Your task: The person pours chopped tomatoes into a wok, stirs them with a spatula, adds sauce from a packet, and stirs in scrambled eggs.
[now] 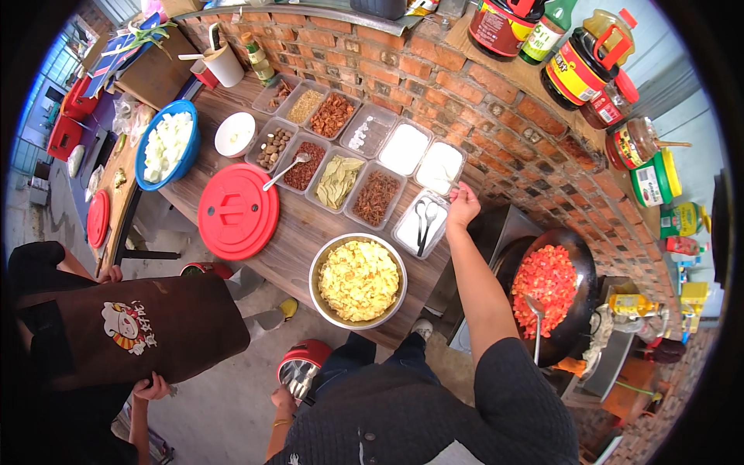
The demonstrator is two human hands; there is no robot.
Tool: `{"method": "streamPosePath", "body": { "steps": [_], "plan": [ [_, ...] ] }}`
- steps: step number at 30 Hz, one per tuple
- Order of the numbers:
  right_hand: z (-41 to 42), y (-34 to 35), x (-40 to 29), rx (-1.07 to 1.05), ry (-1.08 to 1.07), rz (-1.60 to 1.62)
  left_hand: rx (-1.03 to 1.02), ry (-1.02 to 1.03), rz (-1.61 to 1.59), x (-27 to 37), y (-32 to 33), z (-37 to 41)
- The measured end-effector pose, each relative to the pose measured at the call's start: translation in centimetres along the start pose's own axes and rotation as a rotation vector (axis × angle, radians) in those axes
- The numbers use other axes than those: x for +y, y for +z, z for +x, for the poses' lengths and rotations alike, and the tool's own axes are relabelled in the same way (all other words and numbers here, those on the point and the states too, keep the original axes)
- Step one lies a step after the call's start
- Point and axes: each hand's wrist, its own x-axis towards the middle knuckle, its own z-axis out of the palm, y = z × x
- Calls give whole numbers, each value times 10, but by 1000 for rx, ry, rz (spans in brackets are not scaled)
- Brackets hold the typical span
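Note:
My right hand [465, 204] pinches the handle of a small spoon [450, 179], whose bowl end lies in a plastic box of white seasoning [436, 161]. Just below that hand, a clear box [414, 231] holds black-handled spoons. My left hand [283, 399] hangs low beside a red metal pot [308, 352] with a shiny inside; whether it grips the pot is unclear. Before me, at the table's near edge, stands a steel bowl of scrambled egg [359, 281]. Chopped red tomato [545, 286] fills part of a dark wok [572, 325] on my right, with a metal ladle [537, 325] resting in it.
Boxes of spices, including bay leaves [337, 181] and star anise [375, 199], line the wooden table. A red lid [238, 211] and a blue basin [189, 165] of white chopped vegetable lie leftward. Sauce jars [575, 72] crowd the brick wall's ledge. An aproned person [133, 325] stands left.

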Motion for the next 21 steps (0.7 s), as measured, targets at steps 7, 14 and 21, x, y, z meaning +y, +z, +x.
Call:
{"method": "streamPosePath", "body": {
  "steps": [7,14,21],
  "plan": [
    [4,-24,-41,116,444,438,-40,6,28,31,17,23],
    [-4,-142,-155,-27,214,609,-123,82,92,76,57,37],
    [-67,-355,-227,265,-228,186,-211,160,200,86,87,40]
  ]
}}
